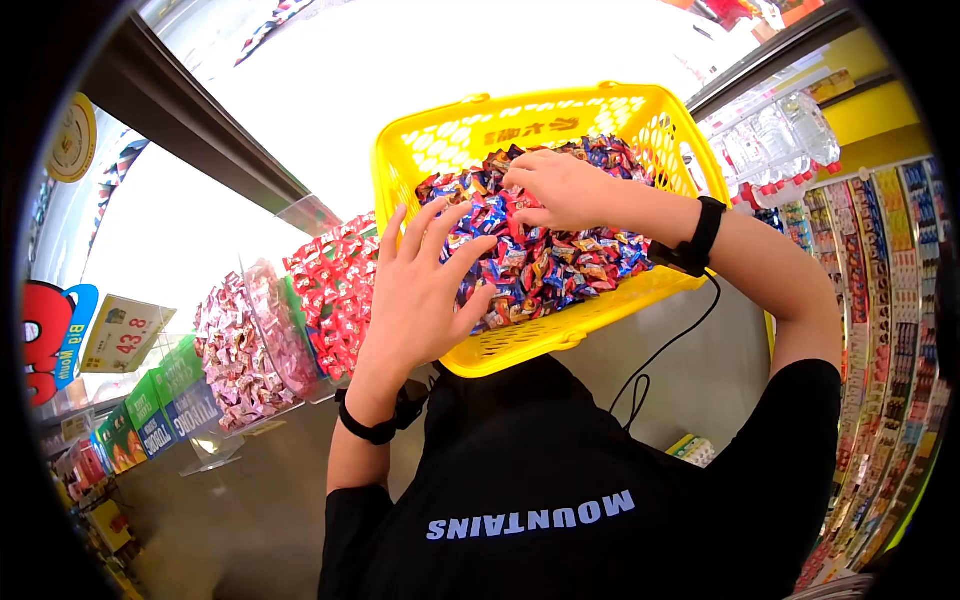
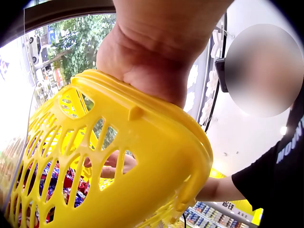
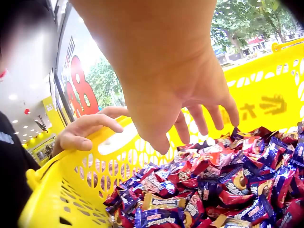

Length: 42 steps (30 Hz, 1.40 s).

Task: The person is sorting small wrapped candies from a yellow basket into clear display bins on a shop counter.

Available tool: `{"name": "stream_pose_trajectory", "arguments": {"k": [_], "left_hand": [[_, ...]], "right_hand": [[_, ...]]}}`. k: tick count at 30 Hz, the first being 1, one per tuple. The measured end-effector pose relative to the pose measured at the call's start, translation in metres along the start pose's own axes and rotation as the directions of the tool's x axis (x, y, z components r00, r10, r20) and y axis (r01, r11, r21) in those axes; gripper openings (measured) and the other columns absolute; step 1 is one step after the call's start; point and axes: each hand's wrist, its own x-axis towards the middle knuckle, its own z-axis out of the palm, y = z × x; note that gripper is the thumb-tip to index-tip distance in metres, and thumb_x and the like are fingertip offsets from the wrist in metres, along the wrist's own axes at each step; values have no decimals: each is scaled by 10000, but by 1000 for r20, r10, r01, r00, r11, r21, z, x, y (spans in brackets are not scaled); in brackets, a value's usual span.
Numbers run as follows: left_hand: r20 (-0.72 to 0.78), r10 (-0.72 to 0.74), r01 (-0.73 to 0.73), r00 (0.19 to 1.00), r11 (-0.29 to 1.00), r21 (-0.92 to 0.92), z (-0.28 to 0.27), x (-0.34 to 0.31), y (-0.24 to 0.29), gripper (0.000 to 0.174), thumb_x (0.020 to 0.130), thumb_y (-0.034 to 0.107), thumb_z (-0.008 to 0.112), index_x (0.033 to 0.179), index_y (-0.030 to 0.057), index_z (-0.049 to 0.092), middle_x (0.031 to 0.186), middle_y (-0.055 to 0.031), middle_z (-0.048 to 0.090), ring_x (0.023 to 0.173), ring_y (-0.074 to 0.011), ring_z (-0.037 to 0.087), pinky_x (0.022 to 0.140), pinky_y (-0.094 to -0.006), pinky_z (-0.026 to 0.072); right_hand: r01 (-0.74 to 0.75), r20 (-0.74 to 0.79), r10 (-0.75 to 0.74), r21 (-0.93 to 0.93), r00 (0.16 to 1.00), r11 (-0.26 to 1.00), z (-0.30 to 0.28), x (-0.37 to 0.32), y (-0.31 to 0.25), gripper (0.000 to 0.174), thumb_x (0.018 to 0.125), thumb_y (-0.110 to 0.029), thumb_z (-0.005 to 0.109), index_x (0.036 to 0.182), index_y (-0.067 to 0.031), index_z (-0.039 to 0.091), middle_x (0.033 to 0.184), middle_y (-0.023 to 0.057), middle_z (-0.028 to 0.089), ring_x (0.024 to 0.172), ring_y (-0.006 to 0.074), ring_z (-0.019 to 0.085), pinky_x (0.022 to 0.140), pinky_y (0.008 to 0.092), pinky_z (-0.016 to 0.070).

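Note:
A yellow basket (image 1: 545,340) with holed walls holds a heap of wrapped candies (image 1: 560,260) in blue, red and gold; the right wrist view shows these candies (image 3: 237,185) up close. My left hand (image 1: 420,285) lies over the basket's left rim, fingers spread; in the right wrist view that hand (image 3: 88,130) has its fingertips over the rim. Over the heap is my right hand (image 1: 565,190), its fingers apart and slightly bent, with nothing seen in them. Through the basket wall in the left wrist view, part of my right hand (image 2: 114,166) shows.
Clear bins of red-wrapped candies (image 1: 335,290) and pink-wrapped candies (image 1: 245,345) stand left of the basket, near a price sign (image 1: 127,334). Packed shelves (image 1: 880,300) line the right side, with bottles (image 1: 775,150) above. A dark window frame (image 1: 190,100) crosses the upper left.

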Motion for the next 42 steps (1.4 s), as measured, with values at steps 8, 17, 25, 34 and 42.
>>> {"name": "stream_pose_trajectory", "arguments": {"k": [8,17,25,34,42], "left_hand": [[-9,14,-14,1000,1000,-5,1,0,-1,451,891,344,775,1319,223,701,1544,-95,546,1506,-360,414,1294,-585,236],[-34,8,-9,999,1000,-10,2,0,-1,405,904,368,766,1274,209,723,1501,-103,567,1497,-342,424,1285,-601,240],[0,2,-2,1000,1000,-12,2,-1,-2,418,902,359,762,1297,234,710,1536,-88,550,1502,-357,416,1294,-595,225],[-1,0,0,1000,1000,-23,2,0,-3,425,903,359,763,1305,230,711,1541,-88,548,1507,-356,413,1297,-593,217],[-15,16,-16,1000,1000,-16,2,2,-2,430,887,367,783,1277,197,718,1498,-109,572,1491,-351,431,1289,-598,235]], "right_hand": [[-149,84,165,-171,983,974,23,41,6,669,1013,-586,622,1529,-161,580,1558,164,546,1447,408,509,1144,615,456],[-296,350,355,-210,867,932,3,33,2,703,966,-636,647,1601,-376,494,1590,206,498,1468,475,468,1140,678,446],[-139,454,209,-184,866,973,15,18,-3,741,932,-560,720,1595,-312,501,1699,162,366,1522,573,333,1177,676,425],[-91,444,95,-32,891,995,3,12,23,686,945,-488,738,1562,-257,549,1665,218,407,1512,497,398,1228,575,387],[37,198,-33,-14,980,999,3,2,12,587,880,-380,813,1422,-205,673,1658,216,421,1492,438,451,1206,525,422]]}}
